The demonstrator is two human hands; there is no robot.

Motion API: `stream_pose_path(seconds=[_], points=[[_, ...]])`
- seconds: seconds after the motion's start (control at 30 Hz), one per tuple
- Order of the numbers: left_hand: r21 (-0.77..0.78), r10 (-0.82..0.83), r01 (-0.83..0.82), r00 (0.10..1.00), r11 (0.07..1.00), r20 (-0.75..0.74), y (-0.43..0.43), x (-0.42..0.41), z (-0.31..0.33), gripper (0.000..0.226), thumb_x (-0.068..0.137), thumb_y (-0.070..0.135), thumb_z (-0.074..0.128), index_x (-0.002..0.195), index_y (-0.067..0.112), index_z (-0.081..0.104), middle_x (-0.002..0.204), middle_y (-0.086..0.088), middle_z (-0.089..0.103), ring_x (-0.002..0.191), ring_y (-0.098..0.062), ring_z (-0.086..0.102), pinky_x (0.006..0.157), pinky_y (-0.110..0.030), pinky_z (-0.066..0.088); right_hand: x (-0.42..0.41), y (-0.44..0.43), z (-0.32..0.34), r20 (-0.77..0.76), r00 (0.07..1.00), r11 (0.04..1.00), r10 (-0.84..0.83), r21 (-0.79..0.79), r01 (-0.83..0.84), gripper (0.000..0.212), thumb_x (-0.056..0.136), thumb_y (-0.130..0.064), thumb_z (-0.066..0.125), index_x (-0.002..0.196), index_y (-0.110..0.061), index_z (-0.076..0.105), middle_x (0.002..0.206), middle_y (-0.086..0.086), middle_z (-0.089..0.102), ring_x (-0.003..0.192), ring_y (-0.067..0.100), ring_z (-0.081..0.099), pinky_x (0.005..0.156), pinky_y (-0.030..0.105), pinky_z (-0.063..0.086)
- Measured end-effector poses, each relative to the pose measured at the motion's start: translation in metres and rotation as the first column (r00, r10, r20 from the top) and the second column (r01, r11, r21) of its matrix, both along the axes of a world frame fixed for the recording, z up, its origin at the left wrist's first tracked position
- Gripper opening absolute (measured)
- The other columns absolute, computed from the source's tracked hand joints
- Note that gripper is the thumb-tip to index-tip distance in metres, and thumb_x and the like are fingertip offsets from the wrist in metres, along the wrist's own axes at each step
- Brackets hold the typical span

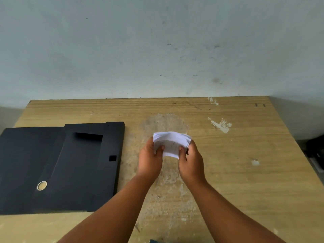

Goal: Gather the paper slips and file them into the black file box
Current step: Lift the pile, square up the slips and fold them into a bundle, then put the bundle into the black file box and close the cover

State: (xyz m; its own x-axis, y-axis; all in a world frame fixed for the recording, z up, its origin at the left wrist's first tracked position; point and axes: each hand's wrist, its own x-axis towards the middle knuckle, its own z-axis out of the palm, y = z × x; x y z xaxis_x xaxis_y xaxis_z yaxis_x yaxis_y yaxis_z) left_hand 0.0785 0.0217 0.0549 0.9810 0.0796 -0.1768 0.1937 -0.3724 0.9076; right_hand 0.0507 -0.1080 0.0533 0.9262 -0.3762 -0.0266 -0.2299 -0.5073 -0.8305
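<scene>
Paper slips [171,143] held in both hands above the wooden table [245,172].

Left hand [149,161] pinches the left edge of the small white bundle, and right hand [191,161] pinches its right edge, thumbs on the near face. Black file box [61,165] lies flat and open on the table, to the left of the slips and apart from them, with a metal ring [41,185] on its near part.

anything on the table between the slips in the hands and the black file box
Nothing visible does. The paper slips are held by the left hand and right hand; only bare table lies between them and the black file box.
</scene>
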Motion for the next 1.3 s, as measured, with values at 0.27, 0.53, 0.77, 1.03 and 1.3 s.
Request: stream_pose_path(seconds=[0.27, 0.53, 0.77, 1.03, 1.3], points=[[-0.01, 0.016, -0.017, 0.989, 1.0, -0.15, -0.005, -0.013, -0.017, 0.018, 0.103, 0.013, 0.052, 0.118, 0.023, 0.055, 0.102, 0.01, 0.067, 0.094, -0.003, 0.063, 0.073, -0.018, 0.049, -0.014, 0.005, -0.036, -0.135, 0.99, 0.999, 0.028, -0.029, -0.032, 0.029, 0.103, -0.014, 0.045, 0.13, -0.009, 0.056, 0.111, 0.009, 0.072, 0.097, 0.029, 0.069, 0.074, 0.035, 0.049], [-0.044, 0.02, -0.026, 0.992, 0.999, -0.125, 0.055, 0.006, 0.023, 0.014, 0.102, 0.014, 0.055, 0.113, 0.02, 0.061, 0.104, 0.006, 0.07, 0.093, -0.009, 0.067, 0.06, -0.011, 0.049, 0.015, 0.041, 0.001, -0.108, 0.989, 0.987, 0.106, 0.131, -0.091, 0.014, 0.102, -0.017, 0.049, 0.113, -0.017, 0.058, 0.095, -0.004, 0.069, 0.084, 0.014, 0.067, 0.064, 0.029, 0.053], [-0.11, 0.153, -0.169, 0.978, 0.979, -0.141, 0.171, 0.022, 0.044, 0.018, 0.097, 0.013, 0.064, 0.112, 0.022, 0.063, 0.105, 0.007, 0.074, 0.095, -0.01, 0.072, 0.069, -0.023, 0.056, 0.038, 0.146, 0.025, -0.109, 0.986, 0.95, 0.126, 0.301, -0.088, 0.008, 0.096, -0.015, 0.06, 0.097, -0.023, 0.062, 0.092, -0.007, 0.07, 0.086, 0.013, 0.069, 0.075, 0.031, 0.057], [-0.027, 0.249, -0.27, 0.92, 0.963, -0.303, 0.302, 0.025, 0.022, 0.019, 0.097, 0.008, 0.063, 0.115, 0.016, 0.063, 0.108, 0.001, 0.071, 0.095, -0.019, 0.07, 0.065, -0.027, 0.054, 0.026, 0.23, -0.003, -0.171, 0.985, 1.0, 0.009, 0.015, -0.006, 0.045, 0.095, -0.031, 0.063, 0.137, -0.017, 0.053, 0.141, 0.0, 0.047, 0.126, 0.019, 0.051, 0.1, 0.027, 0.041], [0.096, 0.223, -0.202, 0.883, 0.975, -0.413, 0.318, 0.02, -0.017, 0.022, 0.096, 0.009, 0.065, 0.117, 0.015, 0.061, 0.107, 0.001, 0.069, 0.086, -0.013, 0.067, 0.061, -0.025, 0.053, 0.012, 0.241, -0.03, -0.312, 0.948, 0.998, 0.057, 0.005, -0.058, 0.064, 0.1, -0.02, 0.055, 0.158, -0.023, 0.026, 0.161, 0.001, 0.036, 0.148, 0.022, 0.034, 0.118, 0.039, 0.033]])
